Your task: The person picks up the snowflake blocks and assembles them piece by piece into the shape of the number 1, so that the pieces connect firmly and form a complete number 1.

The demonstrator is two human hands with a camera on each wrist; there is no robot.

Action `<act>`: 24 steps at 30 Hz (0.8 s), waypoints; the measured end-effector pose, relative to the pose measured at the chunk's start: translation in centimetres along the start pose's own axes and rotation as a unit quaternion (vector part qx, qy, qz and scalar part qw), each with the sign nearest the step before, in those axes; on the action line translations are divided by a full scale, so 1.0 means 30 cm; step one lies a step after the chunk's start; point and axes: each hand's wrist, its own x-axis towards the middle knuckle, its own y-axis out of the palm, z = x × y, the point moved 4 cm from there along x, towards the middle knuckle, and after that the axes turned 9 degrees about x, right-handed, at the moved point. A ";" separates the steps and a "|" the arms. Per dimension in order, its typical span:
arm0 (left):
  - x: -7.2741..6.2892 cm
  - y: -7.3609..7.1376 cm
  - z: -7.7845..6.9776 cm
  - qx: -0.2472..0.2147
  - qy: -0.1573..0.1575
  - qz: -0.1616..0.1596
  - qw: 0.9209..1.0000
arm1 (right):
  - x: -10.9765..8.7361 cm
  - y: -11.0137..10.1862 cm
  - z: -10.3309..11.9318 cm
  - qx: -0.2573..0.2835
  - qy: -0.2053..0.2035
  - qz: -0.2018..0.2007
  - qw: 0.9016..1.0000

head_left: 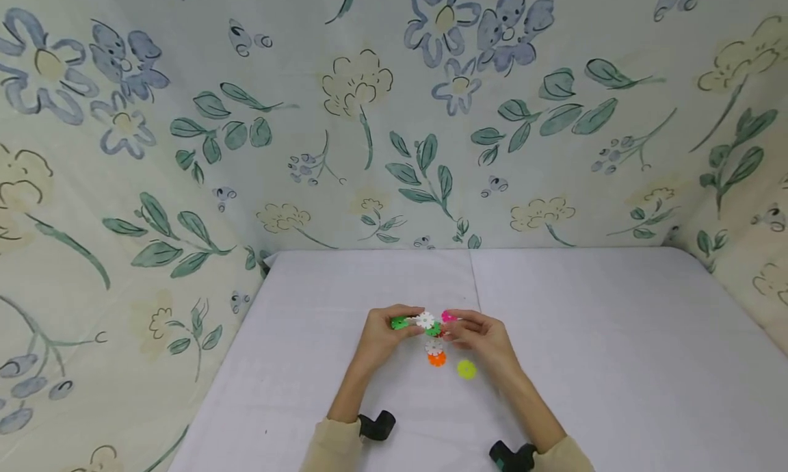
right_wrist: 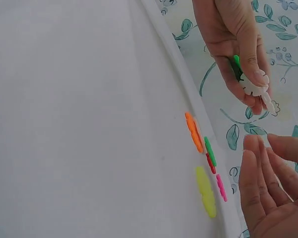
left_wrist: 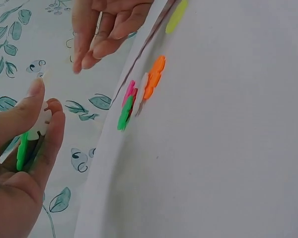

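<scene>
In left hand (head_left: pixel 378 330), white disc (head_left: pixel 425 319), green disc (head_left: pixel 399 323)

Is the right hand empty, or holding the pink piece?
Empty: in the right wrist view, the right hand grips nothing; the pink piece lies apart from it on the white cloth.

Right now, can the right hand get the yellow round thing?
Probably yes: the right hand looks empty, and the yellow round thing lies close by on the white cloth, with nothing on top of it.
</scene>
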 end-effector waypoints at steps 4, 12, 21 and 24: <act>-0.005 -0.012 0.005 -0.015 -0.003 0.000 1.000 | -0.001 0.000 -0.020 -0.027 0.029 0.004 0.999; -0.005 -0.020 0.019 -0.004 -0.011 0.004 1.000 | -0.005 0.018 -0.038 -0.063 0.027 0.066 0.995; 0.001 -0.021 0.030 -0.008 -0.019 0.037 0.999 | 0.010 0.034 -0.052 -0.126 0.014 0.077 0.989; 0.001 -0.017 0.030 -0.014 -0.025 0.053 0.998 | 0.017 0.039 -0.050 -0.152 0.006 0.074 0.986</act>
